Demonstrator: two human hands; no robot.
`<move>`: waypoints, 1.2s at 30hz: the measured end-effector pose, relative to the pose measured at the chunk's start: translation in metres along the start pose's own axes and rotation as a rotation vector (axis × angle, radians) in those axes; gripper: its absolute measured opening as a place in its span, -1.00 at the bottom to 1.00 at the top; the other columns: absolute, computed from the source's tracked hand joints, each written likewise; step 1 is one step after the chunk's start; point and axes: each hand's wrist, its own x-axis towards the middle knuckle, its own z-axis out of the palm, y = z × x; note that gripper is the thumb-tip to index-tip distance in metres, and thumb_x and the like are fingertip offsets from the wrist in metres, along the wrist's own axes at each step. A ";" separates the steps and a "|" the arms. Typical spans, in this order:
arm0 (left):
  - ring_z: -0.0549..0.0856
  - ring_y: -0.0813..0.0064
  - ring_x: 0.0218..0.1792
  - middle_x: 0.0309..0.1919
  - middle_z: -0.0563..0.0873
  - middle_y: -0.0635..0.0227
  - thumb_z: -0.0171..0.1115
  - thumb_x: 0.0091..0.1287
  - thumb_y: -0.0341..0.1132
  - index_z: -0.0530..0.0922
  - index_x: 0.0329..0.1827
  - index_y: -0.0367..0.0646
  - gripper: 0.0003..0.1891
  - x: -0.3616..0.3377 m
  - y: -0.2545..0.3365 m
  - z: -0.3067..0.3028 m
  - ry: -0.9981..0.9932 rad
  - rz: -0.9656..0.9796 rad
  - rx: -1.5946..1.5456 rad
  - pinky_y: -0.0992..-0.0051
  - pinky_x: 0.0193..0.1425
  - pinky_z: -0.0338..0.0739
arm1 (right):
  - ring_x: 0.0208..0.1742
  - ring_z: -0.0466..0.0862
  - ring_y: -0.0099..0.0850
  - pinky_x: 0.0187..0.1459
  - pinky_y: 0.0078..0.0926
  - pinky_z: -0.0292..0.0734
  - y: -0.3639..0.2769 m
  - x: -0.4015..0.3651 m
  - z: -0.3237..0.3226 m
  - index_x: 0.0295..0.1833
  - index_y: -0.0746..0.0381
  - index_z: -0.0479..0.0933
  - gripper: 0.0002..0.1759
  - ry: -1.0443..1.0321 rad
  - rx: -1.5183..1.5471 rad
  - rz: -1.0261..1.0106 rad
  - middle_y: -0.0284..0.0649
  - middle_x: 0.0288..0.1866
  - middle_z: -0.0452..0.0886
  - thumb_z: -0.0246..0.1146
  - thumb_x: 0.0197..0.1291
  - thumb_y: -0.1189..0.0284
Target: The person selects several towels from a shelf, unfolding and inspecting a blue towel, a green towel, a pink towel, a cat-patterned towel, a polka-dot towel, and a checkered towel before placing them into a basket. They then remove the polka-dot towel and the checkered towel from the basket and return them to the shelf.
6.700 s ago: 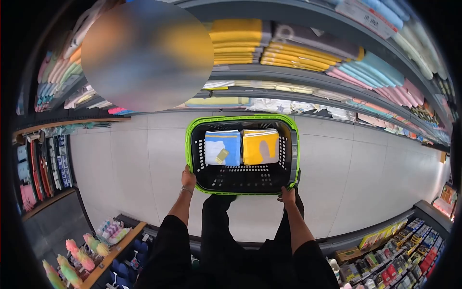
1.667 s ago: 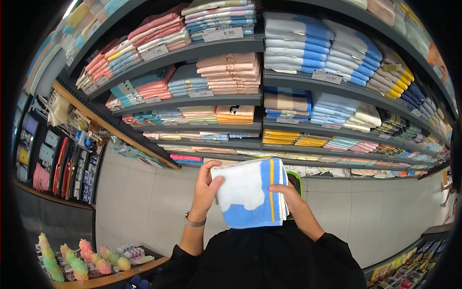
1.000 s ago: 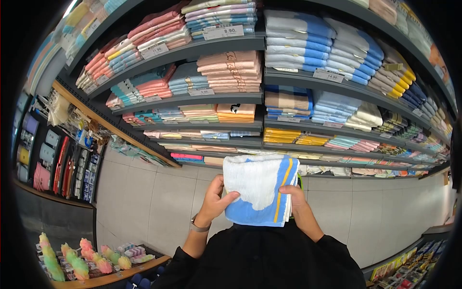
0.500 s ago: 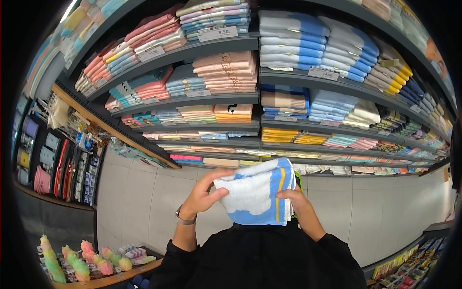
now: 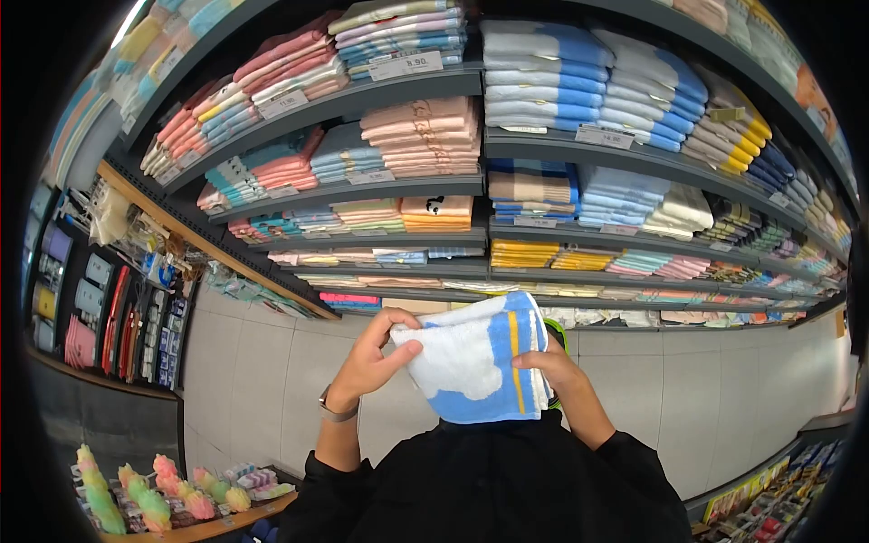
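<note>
A folded towel (image 5: 462,357), white with blue patches and a yellow stripe, is held up in front of my chest. My left hand (image 5: 378,348) pinches its upper left corner, thumb on the front and fingers behind. At the right edge, my right hand (image 5: 546,362) grips the folded layers, its thumb lying across the yellow stripe and its other fingers hidden behind the cloth. A band is on my left wrist. Something bright green (image 5: 554,335) peeks out behind the towel's right side.
Shelves (image 5: 398,81) of folded towels rise ahead, with a matching blue-and-white stack (image 5: 548,86) at the upper right. Racks of small goods (image 5: 136,317) stand at left. Pastel twisted items (image 5: 98,493) sit at lower left, and a display (image 5: 769,498) at lower right. Tiled floor (image 5: 706,389) lies between.
Both hands have shifted slightly left with the towel, and its left corner has risen a little. The hold of both hands stays the same.
</note>
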 end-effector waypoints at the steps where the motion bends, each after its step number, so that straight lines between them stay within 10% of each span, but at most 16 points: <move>1: 0.51 0.50 -0.08 -0.16 0.54 0.29 0.29 0.18 -0.40 0.40 0.02 -0.25 -0.63 0.001 0.008 -0.001 -0.052 0.056 0.095 0.52 0.04 0.38 | 0.03 0.51 -0.42 0.08 -0.44 0.40 0.000 0.001 -0.001 0.23 0.33 0.31 -0.32 -0.014 0.003 0.036 -0.21 0.03 0.52 0.24 -0.12 0.59; 9: 0.65 0.19 -0.18 -0.20 0.64 0.10 0.32 0.14 -0.15 0.46 0.01 -0.28 -0.53 0.032 0.062 0.003 -0.599 -0.109 0.612 0.32 -0.09 0.48 | 0.11 0.46 -0.44 0.16 -0.51 0.33 -0.019 0.012 0.019 0.25 0.35 0.29 -0.34 -0.185 -0.266 0.109 -0.21 0.12 0.47 0.29 -0.02 0.49; 13: 0.65 0.35 -0.24 -0.28 0.65 0.17 0.32 0.16 -0.24 0.50 -0.04 -0.28 -0.62 0.019 0.043 -0.011 -0.319 0.013 0.482 0.44 -0.17 0.49 | 0.19 0.45 -0.36 0.20 -0.42 0.31 -0.022 0.019 -0.005 0.28 0.42 0.25 -0.34 -0.317 0.033 -0.187 -0.07 0.21 0.42 0.06 0.26 0.11; 20: 0.52 0.51 -0.01 0.01 0.55 0.29 0.20 0.22 -0.48 0.33 0.20 -0.32 -0.53 0.009 0.005 0.008 0.071 0.103 -0.194 0.48 0.10 0.42 | 0.29 0.33 -0.24 0.31 -0.22 0.13 0.039 0.018 -0.006 0.33 0.34 0.18 -0.24 -0.035 0.513 -0.046 -0.08 0.30 0.33 -0.14 0.30 -0.08; 25: 0.52 0.55 -0.03 -0.01 0.55 0.32 0.15 0.28 -0.46 0.34 0.17 -0.29 -0.60 0.008 -0.037 0.022 0.367 0.003 -0.271 0.51 0.09 0.42 | 0.22 0.41 -0.22 0.19 -0.15 0.35 0.037 0.015 0.013 0.42 0.23 0.04 -0.39 0.088 0.323 -0.218 -0.07 0.24 0.38 -0.18 0.40 0.11; 28: 0.53 0.55 -0.04 -0.01 0.54 0.31 0.06 0.36 -0.40 0.36 0.14 -0.28 -0.69 0.012 -0.038 0.021 0.559 -0.019 -0.436 0.52 0.07 0.45 | 0.02 0.56 -0.15 -0.25 -0.22 0.64 0.002 0.004 0.028 0.44 0.24 -0.10 -0.36 0.066 0.120 -0.278 0.00 0.09 0.46 -0.10 0.38 0.20; 36: 0.53 0.53 0.00 0.02 0.53 0.28 0.07 0.37 -0.34 0.35 0.15 -0.28 -0.66 0.013 -0.041 0.024 0.563 -0.078 -0.573 0.51 0.10 0.45 | -0.01 0.56 -0.38 -0.04 -0.35 0.56 0.015 0.017 0.041 0.27 0.34 0.13 -0.50 0.169 -0.043 -0.374 -0.05 0.03 0.48 0.09 0.26 0.52</move>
